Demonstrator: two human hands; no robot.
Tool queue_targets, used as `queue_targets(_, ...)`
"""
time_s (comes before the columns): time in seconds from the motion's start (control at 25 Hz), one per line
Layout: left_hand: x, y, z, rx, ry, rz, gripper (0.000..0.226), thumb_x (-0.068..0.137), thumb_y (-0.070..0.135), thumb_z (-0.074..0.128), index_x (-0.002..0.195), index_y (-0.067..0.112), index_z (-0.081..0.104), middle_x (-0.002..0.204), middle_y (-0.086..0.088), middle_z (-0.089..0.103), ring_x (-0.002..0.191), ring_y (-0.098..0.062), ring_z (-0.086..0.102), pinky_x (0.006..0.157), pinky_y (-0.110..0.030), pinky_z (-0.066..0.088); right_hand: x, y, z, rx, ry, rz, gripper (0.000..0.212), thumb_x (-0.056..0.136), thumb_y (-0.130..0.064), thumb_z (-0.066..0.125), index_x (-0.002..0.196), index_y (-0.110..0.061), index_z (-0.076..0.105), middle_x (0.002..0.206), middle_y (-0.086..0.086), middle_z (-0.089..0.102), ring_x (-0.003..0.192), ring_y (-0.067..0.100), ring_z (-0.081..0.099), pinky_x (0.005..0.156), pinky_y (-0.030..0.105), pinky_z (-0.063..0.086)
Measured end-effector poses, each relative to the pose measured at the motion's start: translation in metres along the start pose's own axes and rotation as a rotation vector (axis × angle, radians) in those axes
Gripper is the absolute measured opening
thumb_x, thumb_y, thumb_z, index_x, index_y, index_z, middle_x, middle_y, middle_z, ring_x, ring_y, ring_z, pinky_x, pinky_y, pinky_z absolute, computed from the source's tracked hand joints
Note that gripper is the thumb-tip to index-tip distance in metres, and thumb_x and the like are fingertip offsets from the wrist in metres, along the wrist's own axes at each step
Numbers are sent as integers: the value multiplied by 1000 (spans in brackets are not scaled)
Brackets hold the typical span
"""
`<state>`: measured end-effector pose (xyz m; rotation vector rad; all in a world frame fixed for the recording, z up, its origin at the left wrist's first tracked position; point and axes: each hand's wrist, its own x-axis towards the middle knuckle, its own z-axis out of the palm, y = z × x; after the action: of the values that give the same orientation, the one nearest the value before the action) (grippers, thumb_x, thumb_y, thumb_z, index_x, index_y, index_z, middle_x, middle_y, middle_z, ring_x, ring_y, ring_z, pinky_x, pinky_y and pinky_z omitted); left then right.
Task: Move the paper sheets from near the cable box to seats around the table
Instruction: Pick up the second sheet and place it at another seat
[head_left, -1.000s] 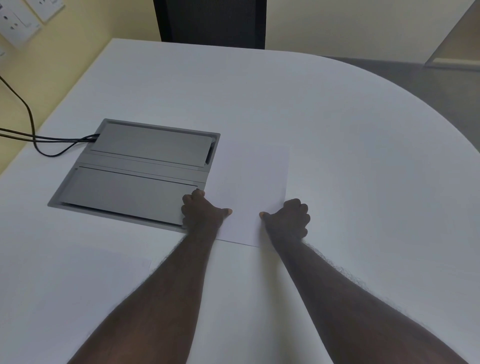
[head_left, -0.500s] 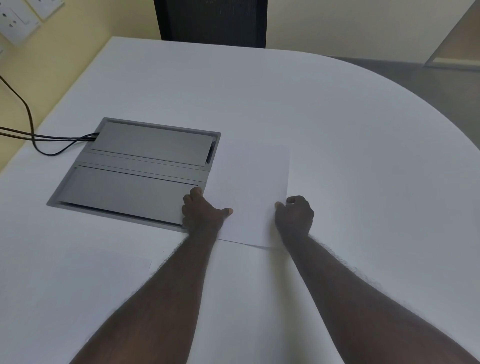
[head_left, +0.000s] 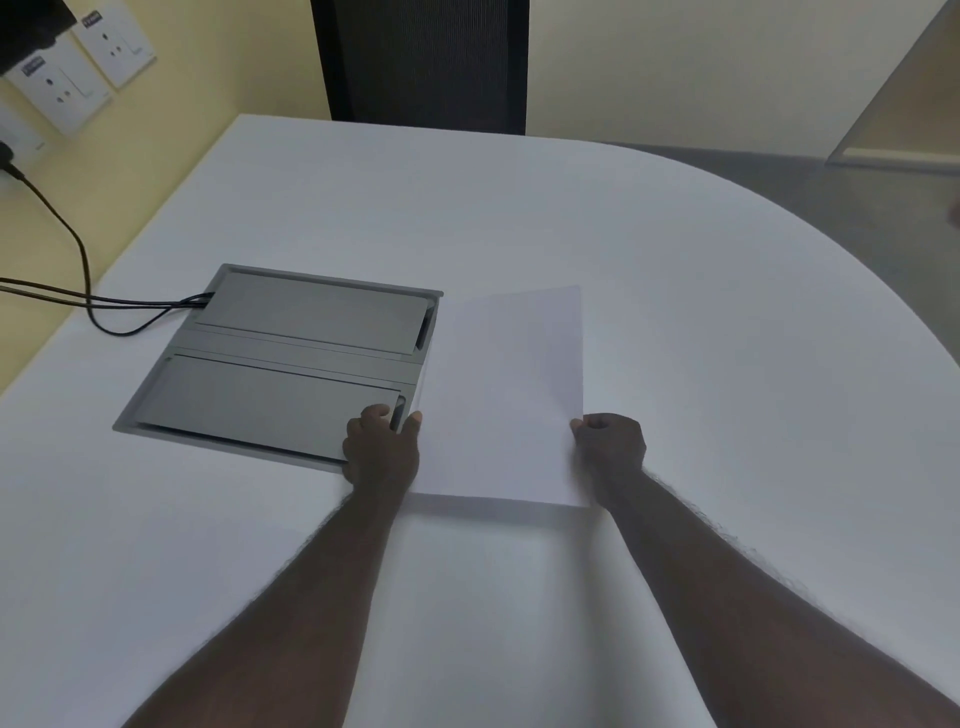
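Just one view here, head-mounted wide-angle, looking forward and down across the desk (head_left: 675, 312) from its near edge toward the far edge and the dark chair back (head_left: 421, 62) there. Pretty close in, forearms fill the bottom.

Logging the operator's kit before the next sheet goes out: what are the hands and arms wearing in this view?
Nothing shows as worn. The left hand and right hand are bare, with no gloves, rings or watch in view. Both forearms are uncovered right down to the frame's lower edge, with visible hair and no sleeve or cuff. No markings, straps or cables on them.
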<state>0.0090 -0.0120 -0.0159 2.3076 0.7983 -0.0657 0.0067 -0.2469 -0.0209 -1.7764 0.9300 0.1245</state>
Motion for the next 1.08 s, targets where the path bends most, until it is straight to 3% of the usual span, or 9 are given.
queue_targets(0.08,-2,1,-1,-2,-24,13,46,87,42,62,123,15,56,125,-12,54,115,-34,51,95,-47,42,-3,1,1,12,19,5,10,87,-15,66,78,-13,70,91,6,69,84,24,60,84,32,51)
queue_targets(0.2,-2,2,3,30,-61,31,48,84,42,65,123,16,56,125,-10,54,115,-33,52,95,-48,44,-4,3,8,-18,72,-22,16,86,-13,66,78,-1,71,96,16,74,86,34,65,79,33,52)
queue_targets(0.36,-2,-3,8,82,-89,66,51,77,38,72,122,19,56,125,-7,53,116,-29,54,96,-46,45,-2,4,15,-23,72,-21,15,86,-15,67,71,-13,68,91,10,73,81,27,63,77,30,51)
queue_targets(0.52,-3,-7,11,132,-150,114,59,74,35,73,128,23,53,129,-3,50,120,-24,53,99,-45,44,0,7,17,-54,76,-28,14,86,-16,66,73,-10,68,80,7,68,87,32,67,78,34,55)
queue_targets(0.68,-5,-9,15,236,-198,131,74,70,36,76,137,23,47,133,-5,47,124,-25,49,101,-46,44,0,10,18,-77,78,-50,9,85,-19,67,80,-12,68,92,6,72,91,28,66,82,33,53)
queue_targets(0.88,-8,-15,18,264,-192,140,81,70,37,77,141,23,41,134,-5,46,124,-26,48,100,-47,43,1,13,18,-130,75,-88,26,76,-18,70,87,6,67,84,20,68,79,37,62,72,34,53)
queue_targets(0.96,-9,-16,17,268,-190,145,81,70,38,77,142,22,41,134,-6,45,124,-27,48,100,-47,43,0,12,16,-139,76,-120,17,74,-18,72,83,-3,69,80,7,69,75,26,61,68,27,48)
queue_targets(1.08,-11,-18,17,268,-182,146,82,70,38,76,142,22,40,134,-6,46,124,-27,49,99,-47,44,-2,9,17,-134,87,-154,6,73,-15,71,79,-13,69,82,3,71,79,26,67,67,27,49)
